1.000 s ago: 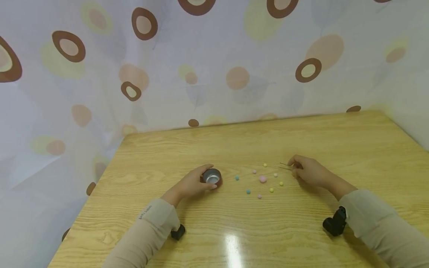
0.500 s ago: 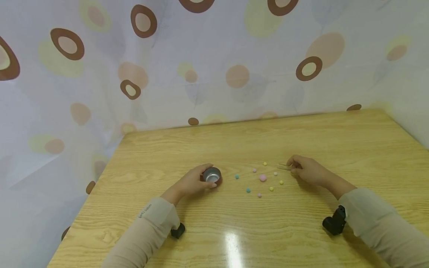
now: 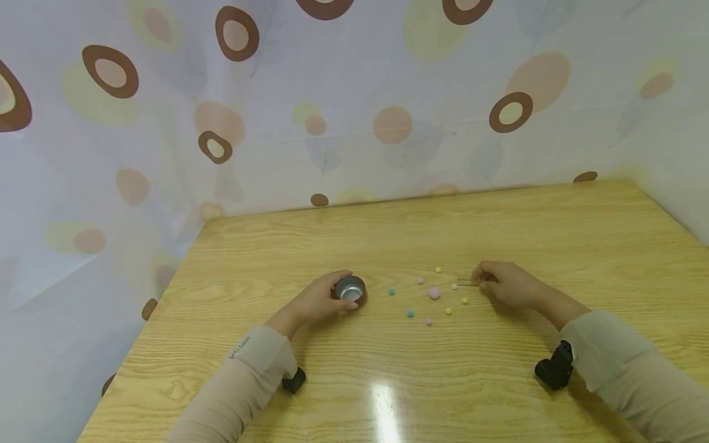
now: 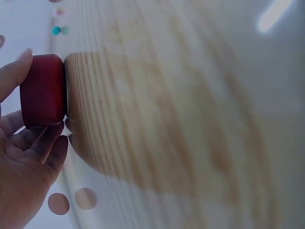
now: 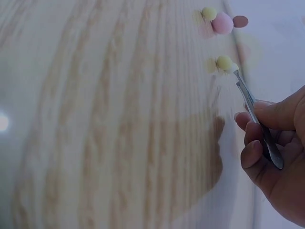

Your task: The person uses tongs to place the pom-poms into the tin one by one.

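Note:
With thumb and fingers around its sides, my left hand (image 3: 318,299) holds a small bowl (image 3: 351,290) upright on the table. The bowl is silver inside and red outside, as the left wrist view shows on its red wall (image 4: 44,90). My right hand (image 3: 509,285) pinches metal tweezers (image 5: 257,119) between thumb and fingers. Their tips are apart and point left, close to a small white ball (image 3: 455,287). Whether the tips touch it I cannot tell. A larger pink ball (image 3: 434,293) lies left of the white one.
Several small balls lie scattered between the hands, among them a blue ball (image 3: 391,291), a yellow ball (image 3: 464,301) and a small pink ball (image 3: 429,322). The wooden table (image 3: 354,363) ends at a patterned cloth (image 3: 354,160) behind. A black wrist camera (image 3: 555,367) hangs under the right sleeve.
The right hand has shifted slightly down and left, bringing the tweezers' tips from above the white ball down close beside it. The left hand and bowl have stayed in place.

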Demonstrator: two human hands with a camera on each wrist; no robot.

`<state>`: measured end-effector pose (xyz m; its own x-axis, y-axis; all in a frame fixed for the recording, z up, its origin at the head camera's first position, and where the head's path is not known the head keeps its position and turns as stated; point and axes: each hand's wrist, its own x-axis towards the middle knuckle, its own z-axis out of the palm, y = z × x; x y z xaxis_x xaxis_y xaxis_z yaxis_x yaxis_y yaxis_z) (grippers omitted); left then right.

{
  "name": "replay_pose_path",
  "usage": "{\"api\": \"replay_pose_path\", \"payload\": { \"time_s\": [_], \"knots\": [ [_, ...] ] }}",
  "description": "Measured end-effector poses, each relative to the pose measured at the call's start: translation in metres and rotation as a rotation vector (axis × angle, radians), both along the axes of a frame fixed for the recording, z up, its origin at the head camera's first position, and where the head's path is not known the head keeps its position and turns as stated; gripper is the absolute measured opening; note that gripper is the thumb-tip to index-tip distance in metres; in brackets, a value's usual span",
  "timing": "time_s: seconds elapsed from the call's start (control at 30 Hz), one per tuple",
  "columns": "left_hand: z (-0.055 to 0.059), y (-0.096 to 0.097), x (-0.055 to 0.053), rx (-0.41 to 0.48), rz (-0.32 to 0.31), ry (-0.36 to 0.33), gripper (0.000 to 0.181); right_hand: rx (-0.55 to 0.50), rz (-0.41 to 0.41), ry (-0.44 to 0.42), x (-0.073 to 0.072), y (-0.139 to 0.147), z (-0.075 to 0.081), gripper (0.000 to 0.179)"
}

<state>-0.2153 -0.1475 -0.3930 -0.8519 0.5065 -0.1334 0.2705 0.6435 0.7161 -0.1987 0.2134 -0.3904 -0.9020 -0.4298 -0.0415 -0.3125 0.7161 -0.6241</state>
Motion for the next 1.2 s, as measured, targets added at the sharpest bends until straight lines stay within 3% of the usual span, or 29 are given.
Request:
{"api": "replay_pose_path", "payload": {
  "time_s": [0.37,0.7,1.2],
  "knots": [
    [0.0005,0.0004,-0.0005,0.031,0.024,-0.031,0.067,0.011,0.018,0.021,-0.0009,-0.0011,0.0000,0.013],
    [0.0017,-0.0002,-0.0009,0.009,0.041,-0.021,0.069,0.010,0.045,0.035,-0.0007,-0.0044,0.0011,0.013],
    [-0.0004,-0.0009,0.0006,0.052,0.057,-0.018,0.059,0.018,0.074,0.044,-0.0006,-0.0077,-0.0005,0.014]
  ]
}}
